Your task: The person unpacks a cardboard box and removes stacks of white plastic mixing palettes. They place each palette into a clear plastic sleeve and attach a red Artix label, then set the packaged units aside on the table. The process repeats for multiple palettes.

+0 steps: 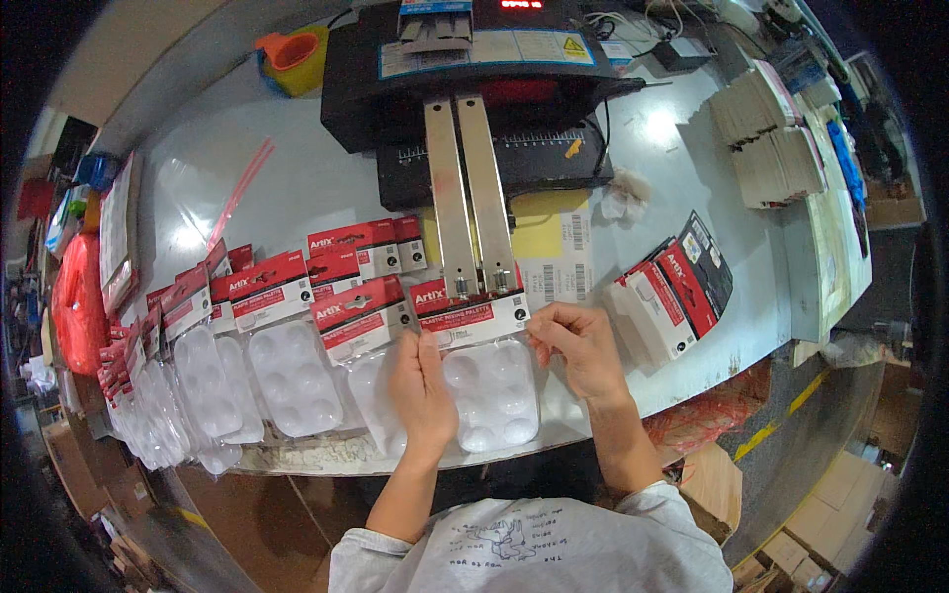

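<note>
A clear-bagged white paint palette [494, 395] with round wells lies at the table's front edge. Its red, black and white header card [465, 324] reaches under the tips of two long metal arms [481, 188] of a black bench machine. My left hand [425, 395] is closed at the pack's left side, thumb on the lower left of the card. With fingers pinched, my right hand [578, 346] grips the card's right edge. Just left of my left hand lies another carded palette pack [361, 321], partly hidden under that hand.
More carded palettes [295, 381] overlap along the left front. A stack of folded header cards [657, 306] sits to the right, with tall card stacks [766, 148] behind. The black machine [356, 89] fills the back middle, beside a yellow-and-orange container [294, 59].
</note>
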`<action>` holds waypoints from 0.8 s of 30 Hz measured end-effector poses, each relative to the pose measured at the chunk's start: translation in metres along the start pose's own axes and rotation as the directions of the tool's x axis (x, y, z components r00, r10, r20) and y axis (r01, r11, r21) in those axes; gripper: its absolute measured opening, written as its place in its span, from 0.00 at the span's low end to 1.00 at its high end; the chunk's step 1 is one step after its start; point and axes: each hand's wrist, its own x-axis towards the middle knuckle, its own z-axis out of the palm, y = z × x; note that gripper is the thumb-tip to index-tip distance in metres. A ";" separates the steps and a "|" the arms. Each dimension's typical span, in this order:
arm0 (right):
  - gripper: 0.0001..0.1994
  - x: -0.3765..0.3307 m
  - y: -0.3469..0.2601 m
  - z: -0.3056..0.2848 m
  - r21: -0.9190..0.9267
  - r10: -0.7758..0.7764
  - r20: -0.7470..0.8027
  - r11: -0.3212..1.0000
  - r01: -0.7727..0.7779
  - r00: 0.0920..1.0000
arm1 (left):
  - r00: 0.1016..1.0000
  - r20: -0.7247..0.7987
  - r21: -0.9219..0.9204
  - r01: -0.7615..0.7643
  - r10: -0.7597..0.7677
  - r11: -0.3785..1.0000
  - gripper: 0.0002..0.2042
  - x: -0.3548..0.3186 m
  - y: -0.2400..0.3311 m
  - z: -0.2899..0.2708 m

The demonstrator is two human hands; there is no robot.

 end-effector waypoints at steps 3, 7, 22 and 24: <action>0.07 0.004 -0.003 0.003 -0.009 -0.019 -0.007 1.000 0.019 1.000 | 1.000 -0.004 0.004 -0.003 0.003 1.000 0.14 0.007 0.003 0.000; 0.07 0.014 -0.007 0.010 -0.006 -0.114 -0.057 0.993 0.114 0.992 | 0.994 0.001 0.120 -0.106 0.107 0.987 0.14 0.021 0.006 -0.001; 0.08 0.003 0.004 0.020 -0.188 0.174 0.037 0.968 -0.164 0.984 | 0.998 0.053 -0.108 -0.037 0.043 0.993 0.16 -0.011 0.006 -0.025; 0.12 -0.007 0.018 0.033 -0.384 -0.149 0.058 0.910 0.160 0.987 | 0.990 -0.026 -0.087 -0.137 0.136 0.987 0.21 -0.012 0.010 -0.048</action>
